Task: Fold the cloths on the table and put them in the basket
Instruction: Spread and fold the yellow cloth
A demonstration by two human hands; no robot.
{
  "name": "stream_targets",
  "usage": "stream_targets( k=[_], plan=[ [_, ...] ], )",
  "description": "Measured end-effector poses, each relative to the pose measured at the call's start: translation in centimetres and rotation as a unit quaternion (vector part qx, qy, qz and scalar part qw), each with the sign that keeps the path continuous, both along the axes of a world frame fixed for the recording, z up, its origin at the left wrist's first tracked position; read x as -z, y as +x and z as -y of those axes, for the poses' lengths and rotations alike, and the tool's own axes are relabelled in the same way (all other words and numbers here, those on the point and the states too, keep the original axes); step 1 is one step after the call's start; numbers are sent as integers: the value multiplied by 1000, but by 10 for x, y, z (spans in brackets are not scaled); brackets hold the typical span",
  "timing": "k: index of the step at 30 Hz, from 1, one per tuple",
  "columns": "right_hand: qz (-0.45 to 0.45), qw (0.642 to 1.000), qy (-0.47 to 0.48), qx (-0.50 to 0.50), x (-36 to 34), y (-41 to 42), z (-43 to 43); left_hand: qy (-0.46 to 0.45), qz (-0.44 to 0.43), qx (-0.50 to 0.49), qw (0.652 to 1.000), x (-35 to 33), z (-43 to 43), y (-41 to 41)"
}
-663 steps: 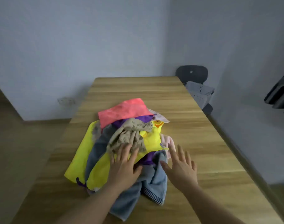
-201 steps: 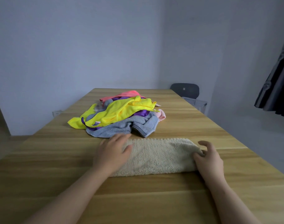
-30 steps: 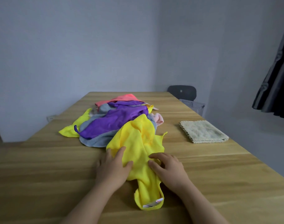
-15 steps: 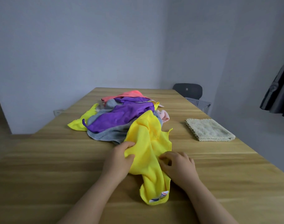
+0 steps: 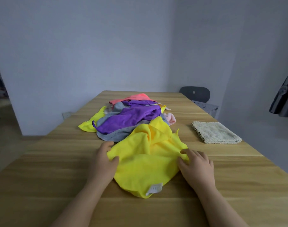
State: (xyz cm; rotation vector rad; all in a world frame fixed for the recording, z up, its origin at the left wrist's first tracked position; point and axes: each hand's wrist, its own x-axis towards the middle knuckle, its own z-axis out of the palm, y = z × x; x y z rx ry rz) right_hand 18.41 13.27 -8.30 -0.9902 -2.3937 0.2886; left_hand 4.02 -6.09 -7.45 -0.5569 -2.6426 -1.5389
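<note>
Right now the left hand (image 5: 104, 159) grips the yellow cloth (image 5: 146, 164) by its left edge and the right hand (image 5: 195, 165) pinches its right edge. It lies spread on the bench (image 5: 41, 177) (white tag (image 5: 154, 188) nearest the person), in front of the heap of cloths (image 5: 130, 117). A folded beige towel (image 5: 215, 132) lies off to the right.

Matt wood table (image 5: 58, 169), soft microfibre yellow cloth (image 5: 144, 164).

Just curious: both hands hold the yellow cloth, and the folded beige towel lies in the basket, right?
No: the head view shows the folded beige towel on the table, not in the basket. Left hand and right hand do hold the yellow cloth.
</note>
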Motion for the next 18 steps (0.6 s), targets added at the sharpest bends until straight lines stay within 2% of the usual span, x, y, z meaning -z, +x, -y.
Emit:
stream_targets(
  k=[3,5,7,10,12,14,16,18],
  plan=[
    [-83,986,32,-138,0,-3,15,92,62,106,988,-1,-2,15],
    [-16,977,3,-215,0,-6,27,75,41,154,984,-1,-2,23],
    [58,974,-10,-220,1,-7,28,44,-27,106,993,2,1,22],
    [17,991,-38,-126,-4,-2,19,-58,-145,-34,987,0,8,11],
    [-5,996,-47,-81,-3,1,12,-176,-134,9,975,3,9,5],
    [-15,996,-60,-66,-3,2,12,-311,-108,84,941,9,7,6],
    [-5,996,-54,-65,-4,1,14,-374,-101,112,915,9,4,9],
    [-8,996,-57,-61,-4,0,15,-391,-84,102,911,5,5,10]
  ],
)
